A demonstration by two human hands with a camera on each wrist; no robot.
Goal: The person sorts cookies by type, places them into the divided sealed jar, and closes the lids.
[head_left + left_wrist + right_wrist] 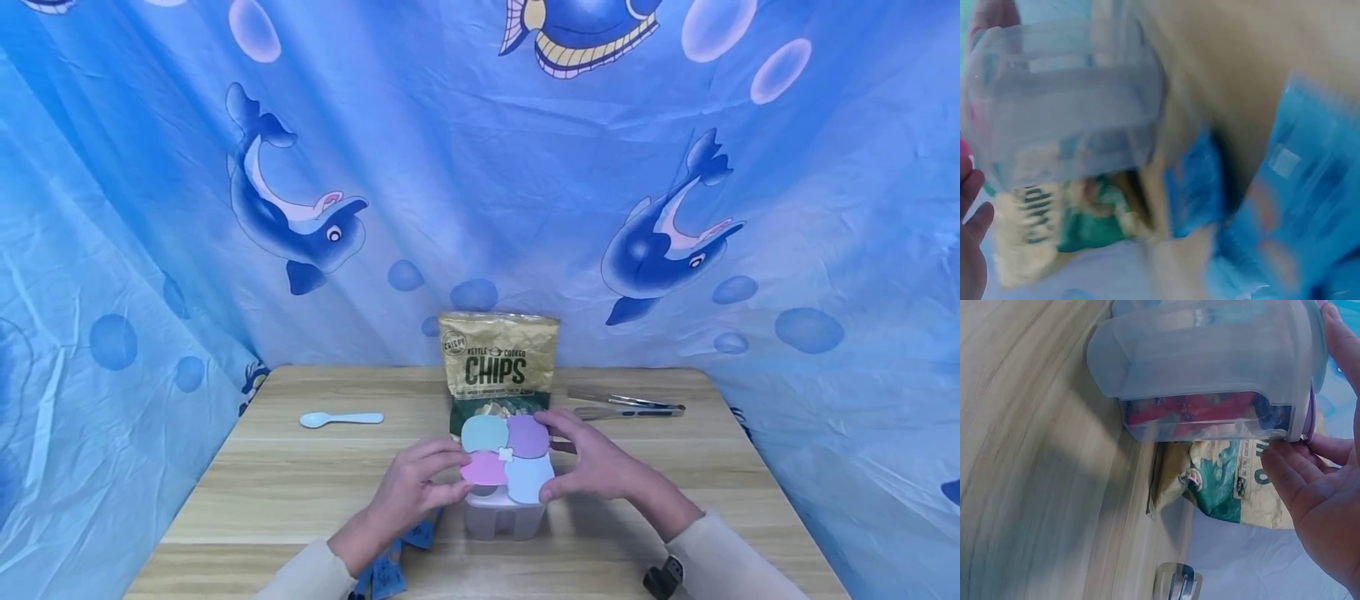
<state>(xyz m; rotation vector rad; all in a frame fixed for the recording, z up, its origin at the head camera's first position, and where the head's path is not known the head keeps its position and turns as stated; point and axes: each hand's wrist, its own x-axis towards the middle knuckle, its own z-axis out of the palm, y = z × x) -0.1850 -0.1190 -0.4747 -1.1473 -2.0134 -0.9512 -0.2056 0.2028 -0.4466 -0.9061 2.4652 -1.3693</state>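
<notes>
A clear box [503,515] with a four-lobed pastel lid [507,457] is being held at the near middle of the table [247,492], just in front of the chips bag [498,367]. The box is standing upright on the wood, and the lid is sitting on top of it, all four coloured flaps lying flat.

The left hand [415,486] is being pressed against the lid's left edge, its fingers curled and resting on the pink flap. The right hand [596,463] is being laid against the right side, fingers curved round the purple and blue flaps with the thumb down at the lid's edge. In the right wrist view the fingertips [1285,464] are touching the lid's rim where it meets the box wall [1210,356]. The left wrist view is too blurred to show that hand's grip.

Judged from this, the work is being done at the lid, and little else is looking finished. The bag is standing apparently sealed. The spoon [341,418] is lying well apart at the left, untouched, and the tongs [626,406] are lying untouched behind the right hand. Something red is being glimpsed through the box wall in the right wrist view; whether it is contents or a reflection cannot be told. Whether the lid is being closed or lifted cannot be told either.
</notes>
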